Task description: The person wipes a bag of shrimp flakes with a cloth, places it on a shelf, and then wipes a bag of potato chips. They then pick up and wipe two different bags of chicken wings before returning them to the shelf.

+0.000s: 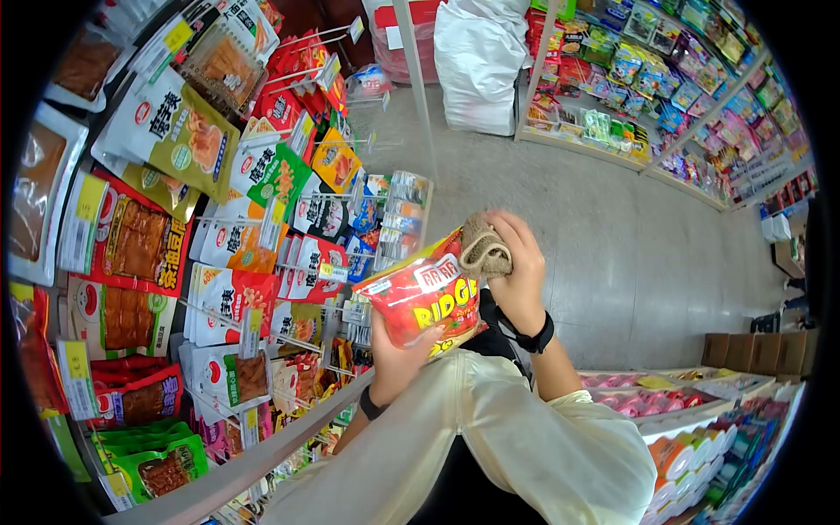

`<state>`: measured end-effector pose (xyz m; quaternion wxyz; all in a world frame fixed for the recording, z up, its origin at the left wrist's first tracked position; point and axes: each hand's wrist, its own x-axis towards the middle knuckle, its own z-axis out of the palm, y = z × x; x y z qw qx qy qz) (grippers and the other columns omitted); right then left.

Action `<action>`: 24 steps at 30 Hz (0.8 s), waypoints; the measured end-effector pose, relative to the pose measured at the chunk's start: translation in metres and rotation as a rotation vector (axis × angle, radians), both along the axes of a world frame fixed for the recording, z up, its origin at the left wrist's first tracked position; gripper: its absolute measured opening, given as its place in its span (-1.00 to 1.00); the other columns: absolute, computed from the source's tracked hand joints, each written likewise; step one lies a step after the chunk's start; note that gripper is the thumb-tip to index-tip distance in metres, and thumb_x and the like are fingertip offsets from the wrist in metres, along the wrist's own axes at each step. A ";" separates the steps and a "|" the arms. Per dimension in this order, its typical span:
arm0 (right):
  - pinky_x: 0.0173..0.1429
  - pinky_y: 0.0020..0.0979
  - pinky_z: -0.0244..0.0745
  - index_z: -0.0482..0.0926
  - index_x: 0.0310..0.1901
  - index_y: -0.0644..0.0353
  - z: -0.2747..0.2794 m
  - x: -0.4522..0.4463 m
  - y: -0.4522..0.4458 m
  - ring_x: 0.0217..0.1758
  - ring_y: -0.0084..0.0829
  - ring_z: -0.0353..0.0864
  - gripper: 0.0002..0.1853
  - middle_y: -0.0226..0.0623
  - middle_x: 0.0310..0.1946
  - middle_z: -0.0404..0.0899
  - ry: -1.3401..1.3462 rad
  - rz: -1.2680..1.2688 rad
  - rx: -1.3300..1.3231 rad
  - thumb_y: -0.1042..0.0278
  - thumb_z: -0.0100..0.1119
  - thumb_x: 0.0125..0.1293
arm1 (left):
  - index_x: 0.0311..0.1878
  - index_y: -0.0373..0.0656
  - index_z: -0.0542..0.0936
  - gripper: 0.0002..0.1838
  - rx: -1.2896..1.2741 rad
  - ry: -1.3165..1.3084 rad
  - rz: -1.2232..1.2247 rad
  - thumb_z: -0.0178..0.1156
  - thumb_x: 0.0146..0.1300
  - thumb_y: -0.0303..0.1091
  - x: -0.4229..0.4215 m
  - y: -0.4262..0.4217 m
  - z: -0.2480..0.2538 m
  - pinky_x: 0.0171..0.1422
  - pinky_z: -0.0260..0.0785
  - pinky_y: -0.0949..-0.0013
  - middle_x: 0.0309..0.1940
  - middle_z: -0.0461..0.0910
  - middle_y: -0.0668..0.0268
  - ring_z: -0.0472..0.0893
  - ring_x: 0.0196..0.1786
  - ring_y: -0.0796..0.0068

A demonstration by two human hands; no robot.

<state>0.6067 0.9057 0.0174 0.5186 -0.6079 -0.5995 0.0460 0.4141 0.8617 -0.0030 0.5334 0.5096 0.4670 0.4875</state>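
A red bag of chips [429, 302] with yellow "RIDGE" lettering is held in front of my body, tilted. My left hand [398, 359] grips its lower left side, thumb across the front. In my right hand [521, 267] is a folded brown cloth [486, 247], closed in the fingers and pressed against the bag's upper right corner. Part of the bag's right edge is hidden behind the cloth. Dark bands circle both wrists.
Hanging snack packs [262, 175] with price tags fill the rack on my left. A metal rail [289, 437] runs close to my left arm. White sacks [477, 66] stand ahead on the grey floor [604, 254]. More shelves [647, 61] line the right, with cardboard boxes [752, 352].
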 end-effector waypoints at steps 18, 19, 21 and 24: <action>-0.02 -0.31 0.42 0.56 -0.18 0.26 0.008 0.203 0.058 -0.08 -0.24 0.54 -0.66 -0.18 -0.13 0.55 0.332 0.769 -0.228 0.43 0.28 -0.09 | 0.16 -0.21 0.21 -0.40 -0.218 -0.233 -0.055 0.21 0.03 -0.54 0.137 0.162 0.011 0.03 0.39 0.39 -0.03 0.44 0.26 0.50 -0.03 0.49; 0.00 -0.31 0.42 0.55 -0.19 0.29 0.014 0.214 0.057 -0.07 -0.23 0.54 -0.66 -0.14 -0.13 0.55 0.478 0.834 -0.230 0.43 0.29 -0.08 | 0.16 -0.21 0.21 -0.40 -0.226 -0.236 -0.073 0.21 0.03 -0.54 0.146 0.166 0.007 0.03 0.39 0.39 -0.03 0.44 0.26 0.50 -0.03 0.49; 0.01 -0.33 0.44 0.55 -0.22 0.32 0.017 0.231 0.055 -0.08 -0.25 0.55 -0.69 -0.10 -0.13 0.54 0.471 0.808 -0.223 0.43 0.30 -0.05 | 0.18 -0.21 0.21 -0.44 -0.365 -0.413 -0.156 0.14 0.09 -0.50 0.165 0.176 0.003 0.04 0.39 0.37 -0.01 0.43 0.25 0.51 -0.02 0.45; 0.06 -0.28 0.41 0.53 -0.12 0.31 0.000 0.245 0.049 -0.02 -0.22 0.52 -0.56 -0.10 -0.09 0.53 0.512 0.614 -0.124 0.35 0.34 -0.08 | 0.22 -0.19 0.19 -0.45 -0.521 -0.442 -0.295 0.09 0.15 -0.40 0.184 0.187 -0.021 0.06 0.40 0.35 0.05 0.42 0.24 0.51 0.01 0.42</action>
